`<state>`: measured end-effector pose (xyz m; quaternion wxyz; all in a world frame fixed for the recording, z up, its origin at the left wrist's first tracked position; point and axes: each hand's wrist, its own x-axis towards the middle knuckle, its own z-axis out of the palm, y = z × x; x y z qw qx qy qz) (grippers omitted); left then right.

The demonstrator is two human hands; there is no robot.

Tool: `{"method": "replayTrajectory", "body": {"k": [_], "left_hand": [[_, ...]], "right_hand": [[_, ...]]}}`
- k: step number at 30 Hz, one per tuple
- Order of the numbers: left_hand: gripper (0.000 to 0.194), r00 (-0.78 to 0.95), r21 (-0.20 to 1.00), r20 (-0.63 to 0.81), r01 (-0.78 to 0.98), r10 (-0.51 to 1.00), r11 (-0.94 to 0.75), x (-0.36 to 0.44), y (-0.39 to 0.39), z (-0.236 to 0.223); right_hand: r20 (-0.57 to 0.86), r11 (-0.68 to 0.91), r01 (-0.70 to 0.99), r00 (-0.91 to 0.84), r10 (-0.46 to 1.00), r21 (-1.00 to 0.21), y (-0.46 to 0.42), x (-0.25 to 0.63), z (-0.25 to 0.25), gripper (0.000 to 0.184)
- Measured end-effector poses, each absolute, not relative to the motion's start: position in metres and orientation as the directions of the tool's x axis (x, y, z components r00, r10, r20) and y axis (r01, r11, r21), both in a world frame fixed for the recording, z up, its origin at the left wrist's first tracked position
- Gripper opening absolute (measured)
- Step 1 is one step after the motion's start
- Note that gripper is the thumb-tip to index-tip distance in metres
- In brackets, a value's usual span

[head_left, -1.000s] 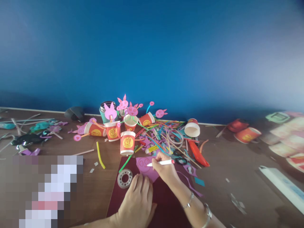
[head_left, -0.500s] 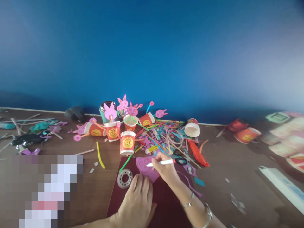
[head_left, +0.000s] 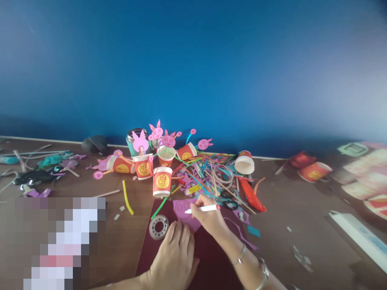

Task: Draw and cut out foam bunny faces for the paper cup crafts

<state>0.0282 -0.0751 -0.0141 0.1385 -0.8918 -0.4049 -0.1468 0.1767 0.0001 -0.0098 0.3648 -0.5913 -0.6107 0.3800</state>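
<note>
A sheet of pink paper (head_left: 183, 216) with a drawn round shape lies on a dark maroon board (head_left: 211, 262). My left hand (head_left: 177, 245) rests flat over the paper's lower edge, fingers stretched forward and side by side. My right hand (head_left: 208, 215) pinches a white marker (head_left: 207, 208) with a red end, its tip at the drawing. A grey tape ring (head_left: 159, 227) sits left of the paper, and a green straw (head_left: 160, 208) lies behind it. Just beyond stands a red and white paper cup (head_left: 162, 182).
Behind are several cups with pink rabbit heads (head_left: 168, 140) and a heap of straws and paper scraps (head_left: 208, 173). Red packaging (head_left: 252, 196) and a tipped cup (head_left: 315, 172) lie to the right, near a long white box (head_left: 356, 235). A blue wall (head_left: 193, 72) closes the back.
My right hand and the marker have shifted slightly left and downward over the drawing. My left hand stays in place.
</note>
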Motion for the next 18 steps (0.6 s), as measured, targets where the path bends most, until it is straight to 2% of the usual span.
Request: {"method": "replayTrajectory", "body": {"k": [18], "left_hand": [[0.05, 0.636, -0.128, 0.342, 0.761, 0.692, -0.636, 0.0278, -0.0756, -0.0159]], "right_hand": [[-0.001, 0.033, 0.385, -0.089, 0.996, -0.922, -0.0023, 0.1745, -0.0082, 0.028]]}}
